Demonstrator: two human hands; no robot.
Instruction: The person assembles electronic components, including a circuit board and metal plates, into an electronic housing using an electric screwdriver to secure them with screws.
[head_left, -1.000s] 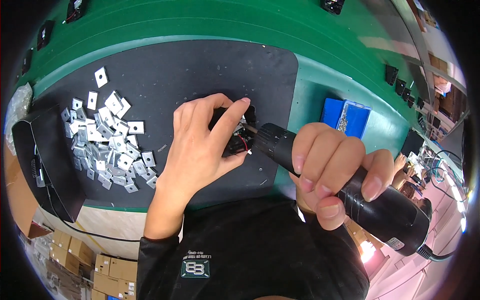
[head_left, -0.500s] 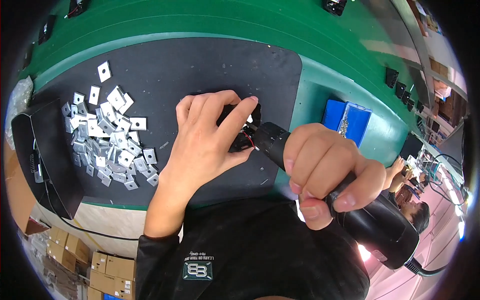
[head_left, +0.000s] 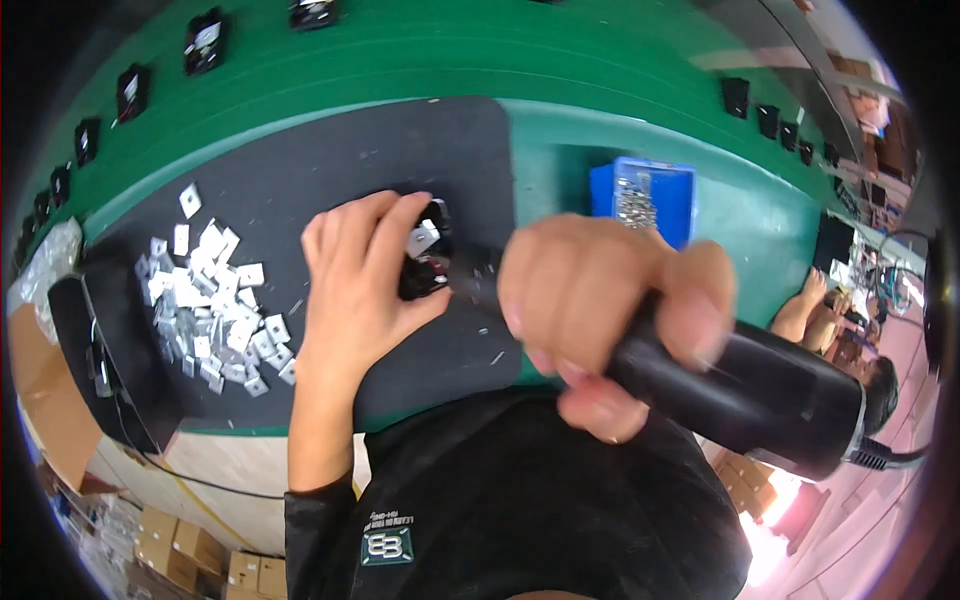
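My left hand (head_left: 350, 270) is closed round a small black plastic housing (head_left: 440, 215) on the dark mat. Inside the housing show a silver square plate (head_left: 424, 237) and a bit of red wire. My right hand (head_left: 610, 300), blurred by motion, grips a corded black electric screwdriver (head_left: 740, 390). The screwdriver's smeared front end points at the housing's right side; whether its tip touches cannot be made out. Left of my left hand lies a loose pile of silver square plates with holes (head_left: 205, 300).
A blue bin (head_left: 680, 200) of small screws stands right of the mat (head_left: 460, 140). Several black housings (head_left: 205, 42) line the green surface beyond. A black box-like device (head_left: 120, 360) is at the left edge. Another person's arms (head_left: 805, 305) appear at far right.
The view has shifted, moving the mat and bin leftward in the picture. The screwdriver has drawn back from over the housing, and the silver plate inside now shows more.
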